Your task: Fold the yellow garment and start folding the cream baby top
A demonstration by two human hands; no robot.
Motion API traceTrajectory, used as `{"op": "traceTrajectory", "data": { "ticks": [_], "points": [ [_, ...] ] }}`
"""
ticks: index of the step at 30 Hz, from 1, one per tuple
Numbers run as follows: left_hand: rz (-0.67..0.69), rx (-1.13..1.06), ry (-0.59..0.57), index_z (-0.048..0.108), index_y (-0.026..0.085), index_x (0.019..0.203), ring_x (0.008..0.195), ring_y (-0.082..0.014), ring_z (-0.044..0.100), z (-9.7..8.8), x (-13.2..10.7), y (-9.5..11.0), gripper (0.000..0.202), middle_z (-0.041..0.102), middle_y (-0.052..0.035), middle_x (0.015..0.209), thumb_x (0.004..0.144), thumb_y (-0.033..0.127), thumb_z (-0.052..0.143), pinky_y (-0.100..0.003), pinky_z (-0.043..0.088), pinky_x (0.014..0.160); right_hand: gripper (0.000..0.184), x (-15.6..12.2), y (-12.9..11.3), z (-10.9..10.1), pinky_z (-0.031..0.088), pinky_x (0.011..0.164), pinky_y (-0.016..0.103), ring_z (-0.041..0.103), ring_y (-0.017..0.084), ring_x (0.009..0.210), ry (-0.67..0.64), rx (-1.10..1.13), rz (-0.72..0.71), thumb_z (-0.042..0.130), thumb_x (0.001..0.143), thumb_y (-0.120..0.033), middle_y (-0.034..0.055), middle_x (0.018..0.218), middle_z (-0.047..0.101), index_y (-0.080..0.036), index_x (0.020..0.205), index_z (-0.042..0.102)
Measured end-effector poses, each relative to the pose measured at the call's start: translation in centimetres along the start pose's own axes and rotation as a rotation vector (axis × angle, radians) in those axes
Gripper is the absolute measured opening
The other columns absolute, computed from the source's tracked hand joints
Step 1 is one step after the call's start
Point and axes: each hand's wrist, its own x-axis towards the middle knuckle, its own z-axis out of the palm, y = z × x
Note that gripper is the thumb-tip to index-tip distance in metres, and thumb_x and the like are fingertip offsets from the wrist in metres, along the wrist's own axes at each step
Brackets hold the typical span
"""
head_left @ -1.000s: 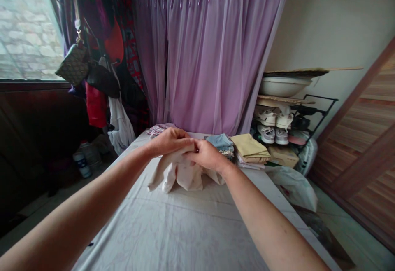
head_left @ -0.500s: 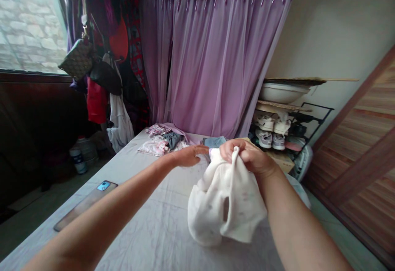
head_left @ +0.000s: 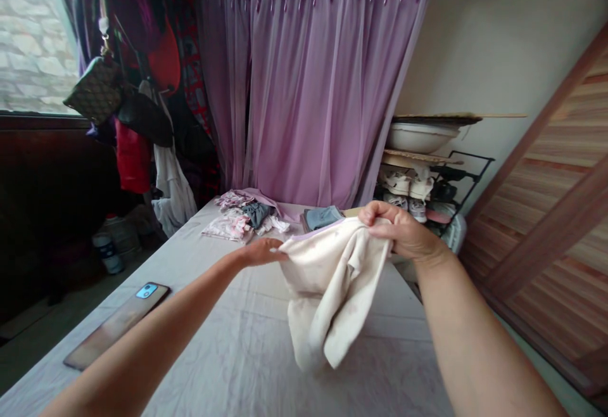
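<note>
Cream garment (head_left: 332,284) is held above the bed (head_left: 228,353): top edge clamped in right hand (head_left: 401,233), opposite corner pinched by left hand (head_left: 259,252). It hangs crumpled, not yet folded. Folded stack (head_left: 323,217) lies at the far end; loose heap (head_left: 242,217) judged still outstanding.

1. A light purple curtain (head_left: 304,87) hangs at the back, with a lacy strip on top.
2. A window (head_left: 28,43) on the left shows a grey stone wall outside and lets in daylight.
3. Bags (head_left: 97,90) hang beside the window.
4. A bed (head_left: 228,353) with a pale sheet fills the middle.
5. A black shoe rack (head_left: 468,170) on the right holds shoes, with a white basin (head_left: 420,137) on top.
6. The wall (head_left: 498,43) behind it is plain cream, next to brown wooden boards (head_left: 546,214).
</note>
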Motion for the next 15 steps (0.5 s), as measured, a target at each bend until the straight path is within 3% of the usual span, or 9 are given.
{"op": "traceTrajectory", "data": {
  "ticks": [2, 4, 7, 11, 15],
  "points": [
    [-0.049, -0.163, 0.101, 0.067, 0.018, 0.086, 0.071, -0.0163, 0.061, -1.8, 0.2, 0.1, 0.036, 0.067, -0.0011, 0.076, 0.083, 0.050, 0.050, -0.028, 0.050, 0.069, 0.027, 0.1, 0.2, -1.0, 0.042, 0.060, 0.022, 0.054, 0.011, 0.065, 0.067, -0.162, 0.072, 0.073, 0.059, -0.022, -0.0029, 0.076, 0.060, -0.021, 0.082, 0.060],
    [-0.101, -0.247, 0.285, 0.062, 0.017, 0.085, 0.067, -0.0143, 0.056, -3.5, 0.6, 0.5, 0.039, 0.060, 0.0011, 0.070, 0.086, 0.051, 0.043, -0.025, 0.047, 0.063, 0.032, 0.3, 0.9, -2.0, 0.045, 0.062, 0.023, 0.058, 0.013, 0.068, 0.147, -0.339, 0.093, 0.067, 0.059, -0.017, -0.0015, 0.080, 0.065, -0.020, 0.090, 0.063],
    [-0.094, -0.180, 0.482, 0.057, 0.018, 0.078, 0.064, -0.0122, 0.049, -5.8, 1.3, 1.5, 0.036, 0.051, 0.0038, 0.065, 0.081, 0.053, 0.049, -0.021, 0.041, 0.057, 0.034, 0.4, 2.0, -2.9, 0.047, 0.070, 0.024, 0.063, 0.017, 0.081, 0.281, -0.615, 0.049, 0.057, 0.060, -0.015, 0.0012, 0.087, 0.071, -0.020, 0.092, 0.067],
    [-0.066, -0.117, 0.436, 0.060, 0.017, 0.079, 0.058, -0.0105, 0.045, -8.6, 1.4, 3.1, 0.040, 0.051, 0.0041, 0.065, 0.076, 0.057, 0.054, -0.020, 0.037, 0.051, 0.025, -0.5, 2.6, -3.4, 0.044, 0.064, 0.025, 0.064, 0.020, 0.078, 0.433, -0.995, 0.090, 0.054, 0.071, -0.022, 0.0018, 0.081, 0.073, -0.023, 0.088, 0.072],
    [-0.076, -0.080, 0.341, 0.064, 0.016, 0.081, 0.057, -0.0106, 0.047, -11.6, 0.2, 5.6, 0.047, 0.053, 0.0029, 0.064, 0.069, 0.062, 0.060, -0.019, 0.035, 0.049, 0.023, -2.1, 1.5, -3.8, 0.041, 0.058, 0.025, 0.063, 0.020, 0.070, 0.450, -1.080, 0.079, 0.051, 0.080, -0.033, 0.0015, 0.074, 0.070, -0.022, 0.086, 0.071]
  ]
}}
